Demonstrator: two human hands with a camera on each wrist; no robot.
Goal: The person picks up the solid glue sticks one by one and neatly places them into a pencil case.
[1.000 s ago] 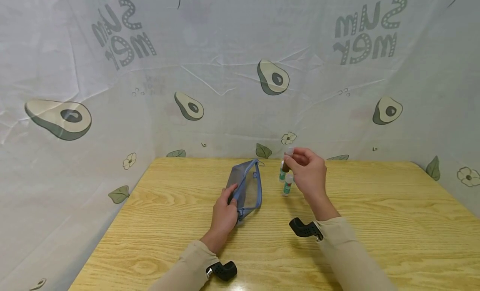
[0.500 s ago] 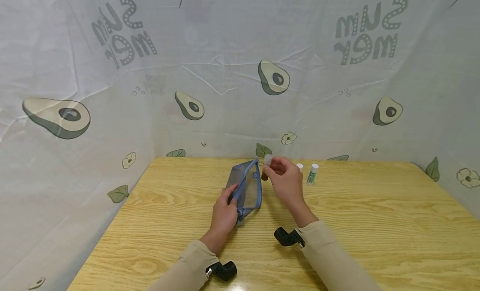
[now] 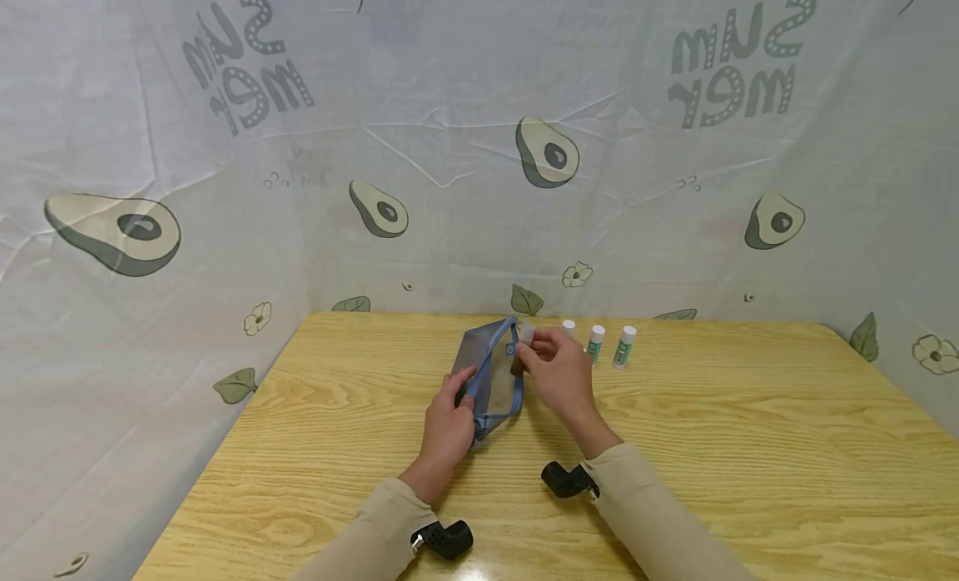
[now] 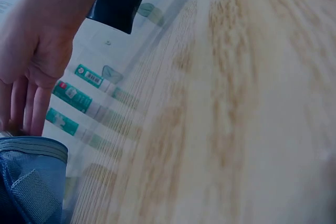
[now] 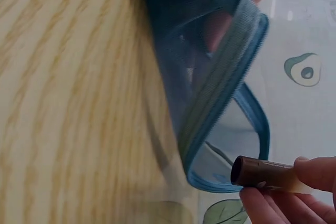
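Note:
A blue mesh zipper pouch (image 3: 474,346) stands on the table with its mouth open to the right. My left hand (image 3: 446,423) grips its near left side, thumb by the zipper edge. My right hand (image 3: 563,374) pinches a small brown tube with a translucent cap (image 3: 519,363) at the pouch's mouth. In the right wrist view, the brown tube (image 5: 268,174) points its hollow dark end toward the opening, and fingers (image 5: 268,208) support it from below. Just beyond the right hand stand three white-and-green stick tubes (image 3: 624,348), the leftmost mostly hidden by that hand.
The wooden table (image 3: 749,431) extends to both sides and toward me. Behind it hangs a pale curtain (image 3: 449,148) printed with avocados. Black wrist devices (image 3: 567,479) sit on both forearms.
My right hand has moved left with the brown tube, from in front of the white-and-green tubes to the pouch's mouth. Those tubes are more exposed. My left hand and the pouch stay in place.

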